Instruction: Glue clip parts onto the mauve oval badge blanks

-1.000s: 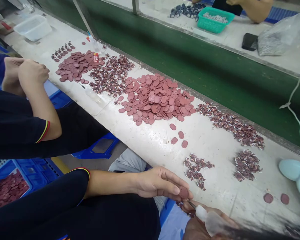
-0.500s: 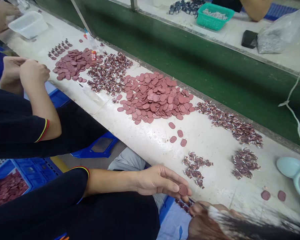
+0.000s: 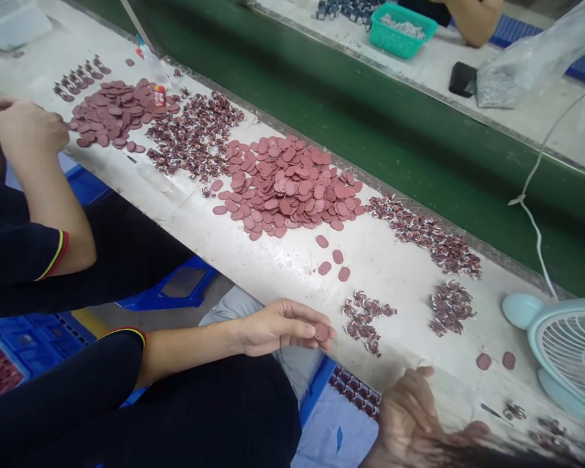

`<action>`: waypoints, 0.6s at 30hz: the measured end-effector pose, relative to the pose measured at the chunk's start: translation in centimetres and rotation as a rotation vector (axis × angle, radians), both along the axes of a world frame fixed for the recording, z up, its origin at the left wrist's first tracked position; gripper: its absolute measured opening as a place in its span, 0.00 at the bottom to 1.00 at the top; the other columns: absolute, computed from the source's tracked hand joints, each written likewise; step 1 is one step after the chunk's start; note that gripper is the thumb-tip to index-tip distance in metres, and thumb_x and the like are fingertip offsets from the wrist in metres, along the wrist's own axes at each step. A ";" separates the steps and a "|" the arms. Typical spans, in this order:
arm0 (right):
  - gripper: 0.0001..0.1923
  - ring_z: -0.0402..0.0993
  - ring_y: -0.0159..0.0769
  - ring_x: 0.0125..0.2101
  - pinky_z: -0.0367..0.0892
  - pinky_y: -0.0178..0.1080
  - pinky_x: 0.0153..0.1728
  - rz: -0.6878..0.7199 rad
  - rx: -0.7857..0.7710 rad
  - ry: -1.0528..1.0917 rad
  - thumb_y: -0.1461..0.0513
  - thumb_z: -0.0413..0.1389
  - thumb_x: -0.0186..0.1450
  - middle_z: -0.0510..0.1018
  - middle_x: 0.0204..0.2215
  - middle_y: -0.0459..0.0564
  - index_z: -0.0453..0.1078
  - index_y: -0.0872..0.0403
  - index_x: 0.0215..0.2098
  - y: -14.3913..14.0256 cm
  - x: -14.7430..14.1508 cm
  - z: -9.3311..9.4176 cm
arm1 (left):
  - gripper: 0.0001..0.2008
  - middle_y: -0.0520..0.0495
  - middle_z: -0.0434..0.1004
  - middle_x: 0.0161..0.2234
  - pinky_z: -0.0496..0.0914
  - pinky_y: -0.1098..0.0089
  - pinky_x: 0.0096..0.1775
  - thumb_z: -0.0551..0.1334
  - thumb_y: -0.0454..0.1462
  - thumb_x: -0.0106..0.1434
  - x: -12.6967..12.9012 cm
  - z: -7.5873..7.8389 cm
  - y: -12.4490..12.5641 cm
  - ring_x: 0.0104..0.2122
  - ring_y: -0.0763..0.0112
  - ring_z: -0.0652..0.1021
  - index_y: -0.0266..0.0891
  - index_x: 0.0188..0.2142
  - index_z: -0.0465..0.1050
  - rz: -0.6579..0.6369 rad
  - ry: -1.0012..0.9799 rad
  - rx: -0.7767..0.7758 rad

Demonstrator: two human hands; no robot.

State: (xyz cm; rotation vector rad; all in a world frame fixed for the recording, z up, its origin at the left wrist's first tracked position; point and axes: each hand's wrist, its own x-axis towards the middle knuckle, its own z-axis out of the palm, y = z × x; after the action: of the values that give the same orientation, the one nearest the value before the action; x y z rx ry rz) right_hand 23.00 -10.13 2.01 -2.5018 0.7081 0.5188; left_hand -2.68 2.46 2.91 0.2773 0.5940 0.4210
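The bench (image 3: 283, 260) runs from ten o'clock to four o'clock and carries the bulk of the work. Largest on it is the heap of plain reddish-brown oval discs (image 3: 285, 185) at the centre, with a second, smaller disc heap (image 3: 112, 114) toward ten o'clock beside the co-worker's hands (image 3: 26, 130). Judging by those heaps, far more discs wait than are finished. Between and beyond them lie scattered piles of small maroon-and-white pieces (image 3: 197, 133), more at two o'clock (image 3: 426, 234), and two little clusters (image 3: 451, 305) (image 3: 365, 315) near the person.

The left hand (image 3: 277, 325) pinches a single oval disc (image 3: 321, 332) between thumb and fingers at the bench's near edge. The right hand (image 3: 419, 416), at five o'clock, is blurred, fingers spread and apparently holding nothing (a thin pointed tool (image 3: 492, 411) lies on the bench just beside it). Two discs (image 3: 493, 360) sit apart near the pale blue fan (image 3: 565, 351).

Containers: a blue crate (image 3: 10, 338) at eight o'clock holds more discs; a green basket (image 3: 402, 29) on the far bench holds small pale parts; a clear tub (image 3: 14, 23) at eleven o'clock looks empty; a blue tray (image 3: 355, 390) below the bench edge carries rows of small maroon pieces.
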 end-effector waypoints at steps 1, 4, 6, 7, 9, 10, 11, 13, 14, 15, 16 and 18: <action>0.38 0.63 0.39 0.19 0.61 0.42 0.13 0.212 0.185 -0.005 0.26 0.36 0.58 0.63 0.18 0.43 0.74 0.40 0.29 0.1 -0.3 0.3 | 0.22 0.36 0.88 0.49 0.77 0.69 0.48 0.80 0.38 0.56 -0.2 0.0 0.1 0.45 0.63 0.87 0.33 0.49 0.85 0.005 0.014 -0.006; 0.27 0.70 0.43 0.27 0.67 0.47 0.28 0.723 0.305 -0.064 0.30 0.55 0.54 0.71 0.21 0.43 0.74 0.41 0.29 1.1 -1.2 0.9 | 0.22 0.36 0.88 0.49 0.77 0.70 0.46 0.80 0.38 0.56 -0.3 0.0 0.3 0.44 0.63 0.87 0.32 0.48 0.85 0.010 0.039 -0.017; 0.25 0.72 0.45 0.31 0.64 0.47 0.35 0.832 0.177 -0.077 0.34 0.63 0.50 0.76 0.22 0.44 0.74 0.43 0.25 2.0 -1.3 0.9 | 0.21 0.36 0.88 0.49 0.77 0.70 0.46 0.80 0.37 0.56 -0.2 0.1 0.2 0.44 0.63 0.87 0.32 0.48 0.85 0.003 0.035 -0.013; 0.24 0.72 0.46 0.31 0.62 0.48 0.37 0.884 0.124 -0.071 0.35 0.64 0.50 0.78 0.22 0.45 0.74 0.44 0.24 2.3 -1.3 0.9 | 0.21 0.36 0.88 0.49 0.77 0.70 0.46 0.79 0.37 0.57 -0.1 0.1 0.2 0.44 0.63 0.87 0.32 0.48 0.85 -0.006 0.027 -0.007; 0.24 0.74 0.47 0.31 0.63 0.50 0.40 0.952 0.057 -0.053 0.35 0.64 0.51 0.80 0.23 0.45 0.75 0.44 0.26 2.6 -0.9 0.7 | 0.20 0.37 0.87 0.50 0.78 0.71 0.46 0.79 0.38 0.58 0.0 0.2 0.0 0.45 0.63 0.87 0.33 0.49 0.85 -0.030 0.003 0.010; 0.24 0.76 0.48 0.31 0.64 0.50 0.40 0.975 0.046 -0.043 0.35 0.64 0.51 0.81 0.24 0.45 0.74 0.44 0.28 2.6 -0.6 0.5 | 0.20 0.37 0.87 0.50 0.78 0.71 0.46 0.79 0.38 0.58 0.0 0.2 -0.1 0.45 0.63 0.87 0.34 0.49 0.85 -0.039 -0.004 0.018; 0.25 0.78 0.49 0.32 0.66 0.51 0.41 0.997 0.052 -0.036 0.35 0.63 0.51 0.83 0.26 0.46 0.74 0.44 0.30 2.4 -0.3 0.3 | 0.20 0.37 0.87 0.50 0.77 0.71 0.46 0.79 0.38 0.58 0.0 0.3 -0.2 0.45 0.63 0.87 0.34 0.49 0.85 -0.044 -0.006 0.023; 0.27 0.82 0.51 0.36 0.70 0.53 0.44 1.028 0.087 -0.039 0.36 0.63 0.51 0.85 0.31 0.46 0.73 0.44 0.36 1.6 0.2 -0.3 | 0.20 0.37 0.88 0.49 0.77 0.70 0.46 0.79 0.37 0.58 0.0 0.3 -0.3 0.45 0.63 0.87 0.34 0.49 0.85 -0.038 0.004 0.023; 0.28 0.83 0.52 0.38 0.72 0.54 0.45 1.037 0.114 -0.043 0.36 0.63 0.51 0.86 0.33 0.47 0.73 0.44 0.39 1.1 0.3 -0.5 | 0.20 0.37 0.88 0.48 0.77 0.70 0.45 0.79 0.37 0.58 0.0 0.3 -0.4 0.45 0.63 0.87 0.34 0.49 0.85 -0.030 0.012 0.020; 0.29 0.84 0.52 0.39 0.74 0.55 0.47 1.042 0.145 -0.042 0.36 0.63 0.51 0.86 0.35 0.47 0.73 0.44 0.41 0.5 0.3 -0.7 | 0.20 0.38 0.88 0.48 0.77 0.70 0.45 0.79 0.37 0.57 0.0 0.3 -0.6 0.45 0.63 0.87 0.34 0.48 0.85 -0.024 0.017 0.018; 0.30 0.85 0.53 0.41 0.75 0.56 0.49 1.042 0.175 -0.041 0.36 0.62 0.52 0.87 0.36 0.48 0.74 0.44 0.43 0.0 0.3 -0.9 | 0.20 0.38 0.88 0.47 0.77 0.71 0.45 0.79 0.37 0.57 0.1 0.2 -0.7 0.44 0.64 0.87 0.34 0.48 0.85 -0.020 0.020 0.020; 0.31 0.86 0.52 0.42 0.78 0.56 0.52 1.017 0.254 -0.039 0.35 0.62 0.52 0.88 0.37 0.49 0.77 0.44 0.44 -0.9 -0.3 -0.8 | 0.19 0.39 0.88 0.46 0.77 0.72 0.44 0.80 0.38 0.56 0.4 0.1 -1.0 0.44 0.65 0.87 0.36 0.47 0.86 -0.018 0.012 0.035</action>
State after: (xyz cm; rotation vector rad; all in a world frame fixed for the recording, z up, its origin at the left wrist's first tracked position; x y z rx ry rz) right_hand 22.67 -11.02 1.23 -2.4497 -0.6806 0.8144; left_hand -2.30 1.45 2.98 0.3188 0.5963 0.4125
